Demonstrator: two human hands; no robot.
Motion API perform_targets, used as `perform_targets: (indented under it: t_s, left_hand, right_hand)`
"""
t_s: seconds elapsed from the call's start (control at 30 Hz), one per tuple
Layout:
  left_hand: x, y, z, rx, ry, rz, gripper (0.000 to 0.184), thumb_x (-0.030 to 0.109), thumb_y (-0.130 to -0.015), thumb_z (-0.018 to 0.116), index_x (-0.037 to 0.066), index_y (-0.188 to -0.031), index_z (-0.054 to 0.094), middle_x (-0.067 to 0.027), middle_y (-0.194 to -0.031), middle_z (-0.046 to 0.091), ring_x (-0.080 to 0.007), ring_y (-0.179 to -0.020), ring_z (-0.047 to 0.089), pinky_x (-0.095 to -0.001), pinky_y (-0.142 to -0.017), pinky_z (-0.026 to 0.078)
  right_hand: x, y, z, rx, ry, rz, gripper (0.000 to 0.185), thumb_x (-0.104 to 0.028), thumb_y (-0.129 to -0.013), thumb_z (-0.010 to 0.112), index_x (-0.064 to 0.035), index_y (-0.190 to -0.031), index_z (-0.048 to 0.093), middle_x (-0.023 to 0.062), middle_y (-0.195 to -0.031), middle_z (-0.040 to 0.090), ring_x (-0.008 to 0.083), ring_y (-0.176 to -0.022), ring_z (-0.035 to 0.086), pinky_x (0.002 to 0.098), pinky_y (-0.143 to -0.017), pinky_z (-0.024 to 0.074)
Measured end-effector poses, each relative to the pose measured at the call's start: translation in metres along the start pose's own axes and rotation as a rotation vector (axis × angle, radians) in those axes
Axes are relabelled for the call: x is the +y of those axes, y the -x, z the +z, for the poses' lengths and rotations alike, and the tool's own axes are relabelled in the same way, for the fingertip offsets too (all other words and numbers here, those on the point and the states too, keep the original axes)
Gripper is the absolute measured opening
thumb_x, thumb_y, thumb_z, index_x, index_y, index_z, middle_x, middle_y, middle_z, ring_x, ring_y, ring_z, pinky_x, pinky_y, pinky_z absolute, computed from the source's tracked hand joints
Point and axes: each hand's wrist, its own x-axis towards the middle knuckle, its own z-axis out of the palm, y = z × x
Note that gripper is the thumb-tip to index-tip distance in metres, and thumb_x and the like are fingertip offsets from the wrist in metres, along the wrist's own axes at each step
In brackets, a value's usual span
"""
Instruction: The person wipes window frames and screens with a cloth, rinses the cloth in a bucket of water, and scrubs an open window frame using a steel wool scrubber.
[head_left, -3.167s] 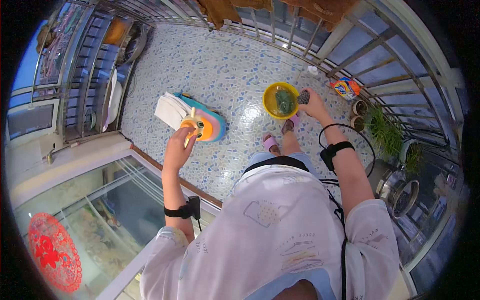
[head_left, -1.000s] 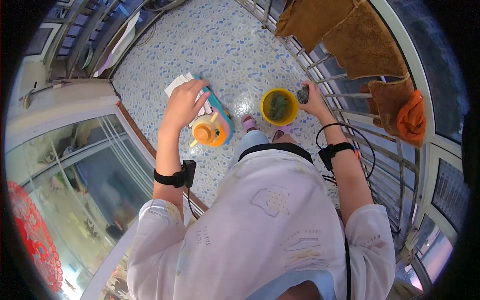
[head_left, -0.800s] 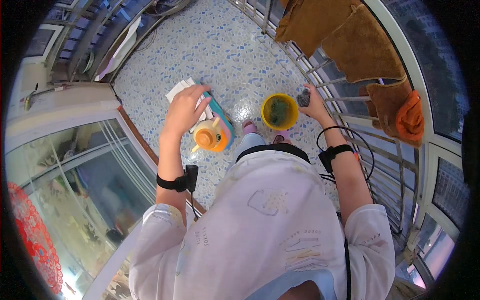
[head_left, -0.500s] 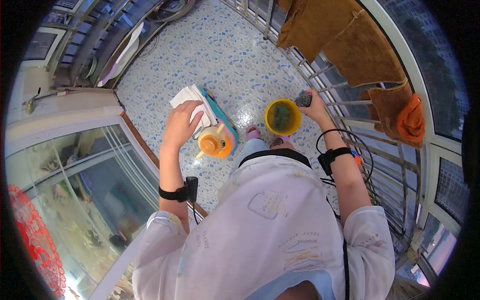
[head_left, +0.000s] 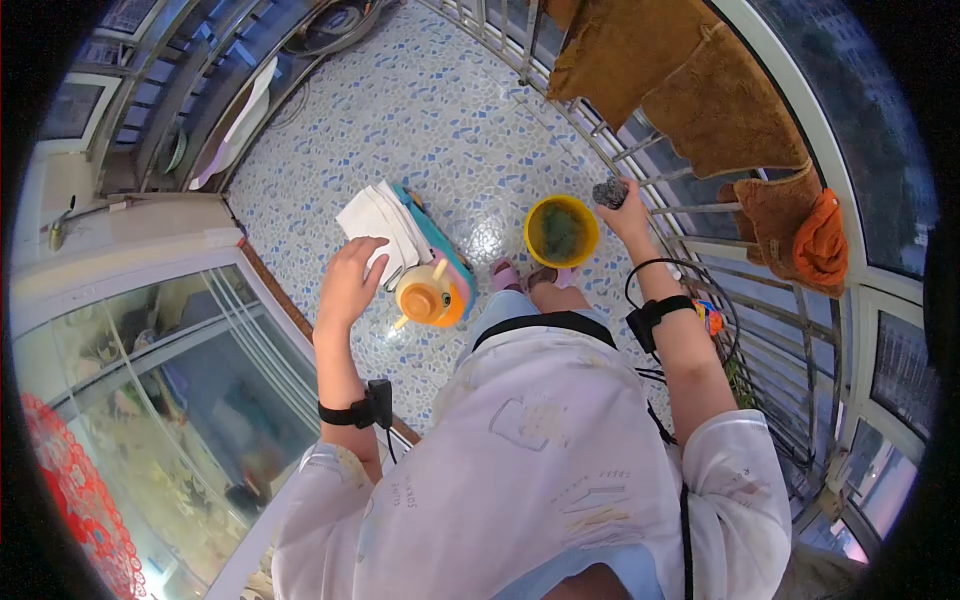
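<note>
A grey mesh scouring ball (head_left: 609,193) sits in the fingers of my right hand (head_left: 630,222), beside the railing. Just left of that hand, a yellow bucket (head_left: 529,238) holds murky greenish-dark water or contents that I cannot make out clearly. My left hand (head_left: 350,285) has its fingers stretched out near the lower left edge of a stack of white sheets (head_left: 375,222), paper or cloth. Whether the fingertips touch the stack cannot be told. The stack lies on a child's ride-on toy (head_left: 428,300) with an orange and cream front and a teal side.
Pink slippers (head_left: 505,272) are on my feet, close to the bucket. Brown cloths (head_left: 725,110) and an orange cloth (head_left: 822,240) hang on the metal railing (head_left: 690,208) at right. A glass sliding door (head_left: 190,380) is at left, and coiled hose (head_left: 340,30) lies at the far end.
My left hand has drawn back toward me from over the white stack, so more of the stack shows. My right hand keeps the scouring ball beside the bucket.
</note>
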Motion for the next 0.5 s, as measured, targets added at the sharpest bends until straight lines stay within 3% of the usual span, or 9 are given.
perform_targets:
  t_s: [0.17, 0.33, 0.4, 0.5]
  left_hand:
    - [0.005, -0.005, -0.001, -0.031, 0.004, 0.001, 0.021, 0.016, -0.089, 0.059, 0.004, -0.105, 0.065, -0.0152, -0.104, 0.065, -0.0347, -0.097, 0.061, -0.0427, -0.086, 0.048]
    - [0.017, -0.013, -0.011, -0.010, -0.018, 0.033, 0.022, 0.017, -0.089, 0.059, 0.004, -0.106, 0.065, -0.0155, -0.105, 0.065, -0.0347, -0.098, 0.061, -0.0425, -0.087, 0.048]
    - [0.023, -0.014, -0.018, -0.026, -0.016, -0.005, 0.024, 0.016, -0.090, 0.059, 0.002, -0.110, 0.063, -0.0182, -0.111, 0.064, -0.0366, -0.106, 0.059, -0.0410, -0.093, 0.046]
    - [0.022, -0.016, -0.023, 0.044, -0.062, 0.048, 0.023, 0.017, -0.089, 0.059, 0.004, -0.107, 0.064, -0.0163, -0.107, 0.065, -0.0356, -0.100, 0.061, -0.0426, -0.088, 0.048]
  right_hand:
    - [0.005, 0.000, 0.007, 0.026, 0.007, 0.028, 0.073, -0.024, -0.062, 0.078, -0.0083, -0.125, 0.044, 0.0222, -0.103, 0.065, 0.0380, -0.098, 0.064, 0.0449, -0.085, 0.0506]
    - [-0.008, -0.001, 0.001, -0.169, -0.215, 0.269, 0.069, -0.022, -0.064, 0.075, -0.0073, -0.124, 0.044, 0.0225, -0.098, 0.066, 0.0376, -0.092, 0.066, 0.0437, -0.080, 0.0529]
    - [-0.018, -0.002, -0.005, -0.171, -0.237, 0.258, 0.070, -0.021, -0.064, 0.075, -0.0082, -0.125, 0.044, 0.0220, -0.099, 0.066, 0.0375, -0.091, 0.066, 0.0432, -0.079, 0.0532]
    - [-0.024, -0.016, -0.004, -0.154, -0.189, 0.159, 0.071, -0.020, -0.064, 0.075, -0.0109, -0.127, 0.044, 0.0207, -0.100, 0.065, 0.0373, -0.091, 0.066, 0.0426, -0.078, 0.0533]
